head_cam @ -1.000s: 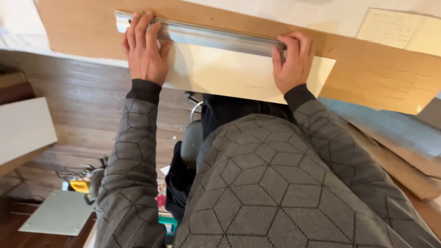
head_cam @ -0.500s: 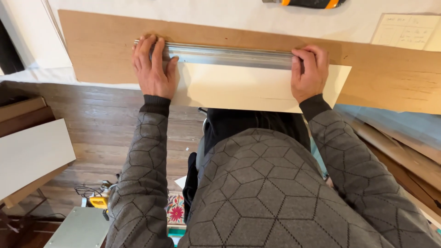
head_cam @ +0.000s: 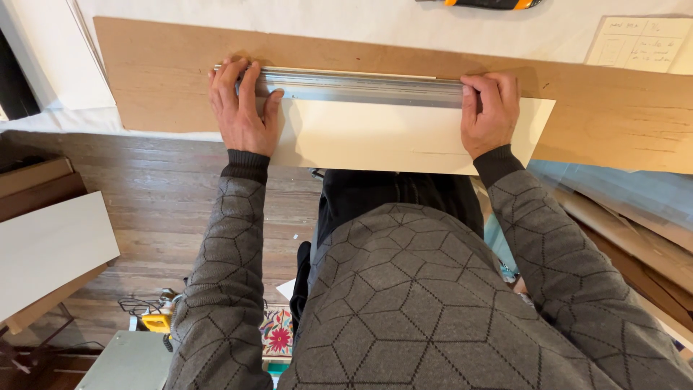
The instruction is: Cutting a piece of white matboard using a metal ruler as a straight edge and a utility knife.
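Here a long brown board (head_cam: 613, 108) lies across the white tabletop (head_cam: 361, 25), and on it rests a cream sheet (head_cam: 375, 141) with a long metal straightedge (head_cam: 361, 87) along its far edge. The left hand (head_cam: 242, 112) and right hand (head_cam: 491, 112) press flat on the straightedge's ends, fingers spread, not clenched. Compared with half a second ago, the view has dropped slightly; the hands have not moved.
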